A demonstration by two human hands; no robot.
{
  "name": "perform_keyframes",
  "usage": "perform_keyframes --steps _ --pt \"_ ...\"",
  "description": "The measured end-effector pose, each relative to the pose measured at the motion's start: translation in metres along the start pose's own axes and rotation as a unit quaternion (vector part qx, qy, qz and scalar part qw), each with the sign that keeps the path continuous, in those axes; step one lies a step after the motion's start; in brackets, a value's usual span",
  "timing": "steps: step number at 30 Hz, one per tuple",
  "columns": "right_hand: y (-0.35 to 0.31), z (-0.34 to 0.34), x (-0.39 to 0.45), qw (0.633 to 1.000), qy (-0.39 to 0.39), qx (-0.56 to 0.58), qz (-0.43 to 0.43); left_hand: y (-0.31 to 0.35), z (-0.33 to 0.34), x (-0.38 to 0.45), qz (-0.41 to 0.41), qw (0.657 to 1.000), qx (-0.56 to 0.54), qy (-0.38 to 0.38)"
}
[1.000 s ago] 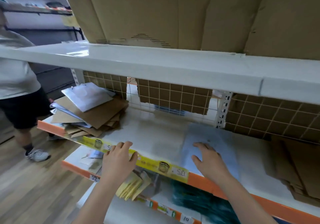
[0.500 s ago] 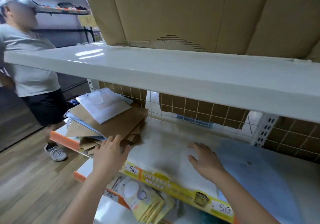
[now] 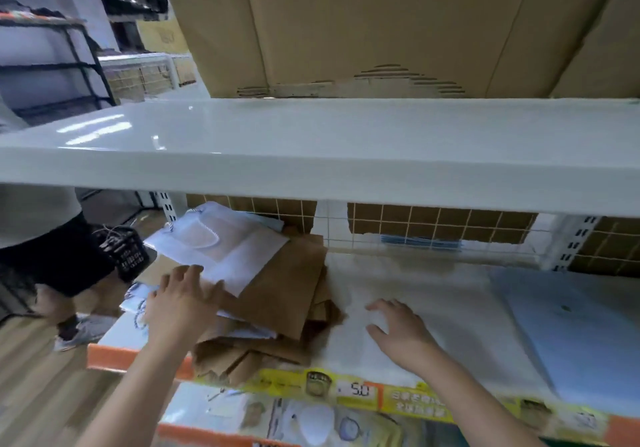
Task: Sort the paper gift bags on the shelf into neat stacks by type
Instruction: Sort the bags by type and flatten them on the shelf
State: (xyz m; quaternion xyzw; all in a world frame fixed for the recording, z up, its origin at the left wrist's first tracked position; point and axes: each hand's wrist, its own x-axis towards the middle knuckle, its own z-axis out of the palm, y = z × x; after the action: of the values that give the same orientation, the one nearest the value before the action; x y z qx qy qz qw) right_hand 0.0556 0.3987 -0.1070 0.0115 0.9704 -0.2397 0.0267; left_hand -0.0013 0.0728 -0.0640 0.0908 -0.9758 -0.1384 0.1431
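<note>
A messy pile of flat paper gift bags lies at the left end of the middle shelf [image 3: 415, 284]. A white bag [image 3: 221, 249] with cord handles tops the pile, over brown kraft bags [image 3: 287, 291] and pale blue-white ones. My left hand [image 3: 180, 304] rests flat on the pile's front left, fingers spread, touching the white bag's edge. My right hand [image 3: 398, 332] hovers open, palm down, over the bare shelf to the right of the pile. A light blue bag [image 3: 561, 336] lies flat farther right.
A white upper shelf [image 3: 311, 149] overhangs the work area, with cardboard boxes [image 3: 381, 24] on it. A wire grid back panel [image 3: 433, 228] closes the rear. A person [image 3: 52, 239] with a black basket [image 3: 124, 252] stands at the left. Packaged goods fill the lower shelf [image 3: 311, 426].
The view and both hands shifted left along the shelf. My left hand rose from the shelf's front edge onto the bag pile; my right hand left the blue bag and moved toward the pile.
</note>
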Motion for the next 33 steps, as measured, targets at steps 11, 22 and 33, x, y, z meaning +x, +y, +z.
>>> perform_keyframes --steps 11,22,33 --pt "-0.089 0.042 0.017 0.987 0.024 0.119 0.105 -0.053 0.004 0.118 -0.001 0.990 0.113 -0.081" --pt "-0.132 0.069 0.044 0.901 0.071 0.347 0.251 -0.048 0.004 0.124 0.022 0.998 0.056 0.036" --pt "-0.105 0.042 0.013 0.862 0.130 0.424 0.245 -0.038 -0.014 0.108 -0.137 0.956 -0.261 0.005"
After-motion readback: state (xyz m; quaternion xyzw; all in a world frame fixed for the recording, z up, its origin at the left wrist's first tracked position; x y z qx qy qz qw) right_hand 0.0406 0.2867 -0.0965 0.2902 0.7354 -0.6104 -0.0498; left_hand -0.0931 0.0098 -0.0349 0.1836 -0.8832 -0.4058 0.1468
